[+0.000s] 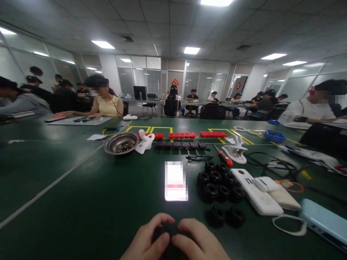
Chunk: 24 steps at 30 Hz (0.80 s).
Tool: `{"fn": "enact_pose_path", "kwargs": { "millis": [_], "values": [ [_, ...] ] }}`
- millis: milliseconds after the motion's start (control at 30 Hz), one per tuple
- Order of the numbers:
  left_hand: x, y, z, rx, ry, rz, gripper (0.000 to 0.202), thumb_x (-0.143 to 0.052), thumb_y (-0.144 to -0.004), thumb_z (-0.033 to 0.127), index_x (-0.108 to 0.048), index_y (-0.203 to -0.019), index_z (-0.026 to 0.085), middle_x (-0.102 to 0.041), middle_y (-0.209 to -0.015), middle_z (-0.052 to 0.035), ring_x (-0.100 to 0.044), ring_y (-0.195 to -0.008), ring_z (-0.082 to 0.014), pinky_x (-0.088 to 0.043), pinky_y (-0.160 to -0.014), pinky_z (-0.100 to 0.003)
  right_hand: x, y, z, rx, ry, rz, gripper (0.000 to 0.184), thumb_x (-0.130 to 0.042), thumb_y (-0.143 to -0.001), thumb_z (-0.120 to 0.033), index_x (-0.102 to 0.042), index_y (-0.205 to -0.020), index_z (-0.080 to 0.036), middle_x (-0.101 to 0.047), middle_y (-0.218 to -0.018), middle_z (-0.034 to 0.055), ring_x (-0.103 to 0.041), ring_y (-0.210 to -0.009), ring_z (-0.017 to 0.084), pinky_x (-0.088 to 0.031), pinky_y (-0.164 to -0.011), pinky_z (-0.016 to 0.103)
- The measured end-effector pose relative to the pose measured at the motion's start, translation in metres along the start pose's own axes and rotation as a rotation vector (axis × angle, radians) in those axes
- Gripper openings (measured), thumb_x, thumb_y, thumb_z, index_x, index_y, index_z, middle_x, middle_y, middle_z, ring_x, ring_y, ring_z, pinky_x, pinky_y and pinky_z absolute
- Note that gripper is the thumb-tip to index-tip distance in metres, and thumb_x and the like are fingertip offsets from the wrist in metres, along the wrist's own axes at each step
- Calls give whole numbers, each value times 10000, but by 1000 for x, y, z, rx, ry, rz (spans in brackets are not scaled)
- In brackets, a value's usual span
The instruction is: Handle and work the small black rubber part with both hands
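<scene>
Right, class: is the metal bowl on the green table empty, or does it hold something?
Not empty. The metal bowl stands upright, and a thin scatter of small dark and brassy pieces lies on its bottom; what they are is too small to tell.

One view only, from the wearer's head, seated at the near edge of the green table (81,202) and facing straight across it toward 12 o'clock. Both hands sit very close at 6 o'clock, cropped by the bottom edge. The far glass wall (151,77) lies well off; ceiling fills the top.
</scene>
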<state>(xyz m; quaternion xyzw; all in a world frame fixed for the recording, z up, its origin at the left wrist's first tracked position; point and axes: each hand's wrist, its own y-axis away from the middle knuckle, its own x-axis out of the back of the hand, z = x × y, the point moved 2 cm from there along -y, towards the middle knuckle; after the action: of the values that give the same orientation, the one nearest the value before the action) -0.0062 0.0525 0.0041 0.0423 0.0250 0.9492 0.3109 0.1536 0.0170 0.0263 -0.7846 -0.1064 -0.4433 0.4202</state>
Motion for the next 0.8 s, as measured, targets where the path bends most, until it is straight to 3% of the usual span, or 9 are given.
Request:
{"fn": "enact_pose_path", "kwargs": {
  "millis": [67,133,200,267,367,500,600,733,800],
  "values": [
    [-5,2,3,2,69,35,436,-485,-702,575,-501,-899,186,-530,-705,0,-510,-567,-132,-396,-502,-239,5,-1,-2,27,-14,49,355,-547,-772,-379,-480,-1052,-171,-598,-938,105,-575,-807,211,-477,-686,310],
    [-10,6,6,-14,106,148,407,-496,-705,558,-480,-873,188,-500,-692,18,-485,-532,-110,-387,-468,-219,7,-1,-1,-177,-104,72,489,-545,-737,-473,-453,-1085,-142,-582,-947,114,-552,-822,228,-456,-710,346],
    [-16,10,8,-52,81,270,382,-486,-729,533,-466,-899,191,-502,-732,16,-486,-561,-106,-397,-483,-213,4,1,3,-413,-227,38,395,-475,-780,-485,-499,-988,-150,-591,-845,74,-547,-757,204,-445,-663,315],
    [-25,13,10,-91,27,343,364,-490,-744,503,-463,-929,190,-511,-776,6,-495,-610,-111,-412,-513,-214,0,3,6,-512,-321,-19,322,-368,-855,-435,-533,-789,-167,-567,-677,17,-530,-640,159,-419,-581,260],
    [-36,10,13,-105,3,363,377,-477,-750,508,-455,-938,182,-530,-795,-9,-534,-632,-120,-425,-517,-216,1,2,8,-496,-355,-34,383,-288,-893,-373,-515,-664,-165,-540,-609,6,-517,-591,140,-402,-549,242],
    [-38,-2,9,75,134,337,535,-403,-690,637,-400,-940,164,-556,-602,9,-544,-414,-115,-365,-377,-194,13,1,4,-418,-331,-31,204,-459,-809,-248,-550,-963,-150,-596,-893,71,-537,-829,192,-420,-745,310],
    [-33,-5,6,148,183,308,544,-388,-676,649,-400,-914,160,-538,-505,26,-494,-319,-101,-313,-322,-171,20,2,-3,-258,-307,-83,420,-517,-752,-183,-448,-1165,-160,-528,-1108,93,-477,-1005,208,-364,-883,333],
    [-25,2,7,-15,116,330,425,-459,-714,561,-436,-894,176,-542,-632,20,-513,-439,-94,-391,-394,-192,20,5,0,-350,-270,-24,510,-558,-737,-274,-391,-1201,-148,-534,-1072,99,-494,-962,224,-381,-847,360],
    [-22,7,8,-86,4,343,369,-502,-729,500,-455,-926,191,-550,-760,-1,-543,-577,-118,-439,-480,-215,16,5,6,-437,-258,-42,361,-551,-749,-321,-494,-1068,-161,-576,-886,59,-531,-796,198,-420,-718,326]
  ]
}}
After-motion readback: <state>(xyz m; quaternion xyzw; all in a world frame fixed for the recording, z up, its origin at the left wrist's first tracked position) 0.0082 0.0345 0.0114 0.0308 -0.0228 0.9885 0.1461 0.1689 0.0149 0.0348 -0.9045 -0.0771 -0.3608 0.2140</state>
